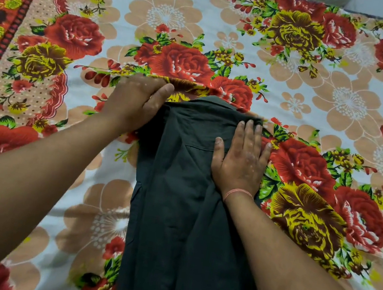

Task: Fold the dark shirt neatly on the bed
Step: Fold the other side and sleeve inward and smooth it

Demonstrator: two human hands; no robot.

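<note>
The dark shirt (177, 193) lies on the bed as a long narrow strip, its sides folded in and its collar end away from me. My left hand (136, 102) is at the shirt's far left corner, thumb on top of the cloth and fingers hidden beneath or beside the edge; it looks blurred. My right hand (241, 158) rests flat, palm down, fingers together, on the far right part of the shirt. A thin pink thread circles that wrist. The shirt's near end runs out of the bottom of the view between my forearms.
A bedsheet (320, 95) with a print of large red, yellow and peach flowers covers the whole bed. A red patterned border runs down its left side. A pale surface shows beyond the bed's far edge at the top right.
</note>
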